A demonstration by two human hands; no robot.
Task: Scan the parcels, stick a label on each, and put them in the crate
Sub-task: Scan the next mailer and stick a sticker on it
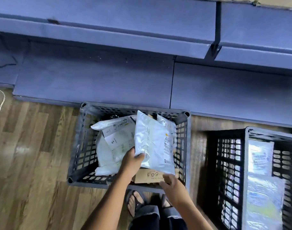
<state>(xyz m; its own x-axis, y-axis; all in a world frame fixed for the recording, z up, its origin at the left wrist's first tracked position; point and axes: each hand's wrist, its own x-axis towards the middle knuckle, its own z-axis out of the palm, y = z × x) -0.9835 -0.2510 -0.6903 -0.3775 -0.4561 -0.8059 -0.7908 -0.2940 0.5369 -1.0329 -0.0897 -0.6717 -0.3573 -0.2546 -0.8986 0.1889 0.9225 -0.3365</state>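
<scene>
A grey perforated crate [85, 146] stands on the floor below me, holding several white poly-bag parcels and a brown cardboard box [146, 177]. My left hand [131, 161] grips the lower left corner of a white poly parcel [151, 143], thumb on top, and holds it tilted over the crate. A printed label [167, 143] runs along that parcel's right edge. My right hand [172, 183] is at the near rim of the crate, fingers curled on the edge of the cardboard box. Another white parcel [115, 141] with a label lies beneath in the crate.
A second dark crate [244, 163] at the right holds shiny wrapped parcels. Blue padded platforms [95, 80] run behind both crates. The floor is wood planks [34, 155]. My feet in sandals [135, 201] stand just in front of the grey crate.
</scene>
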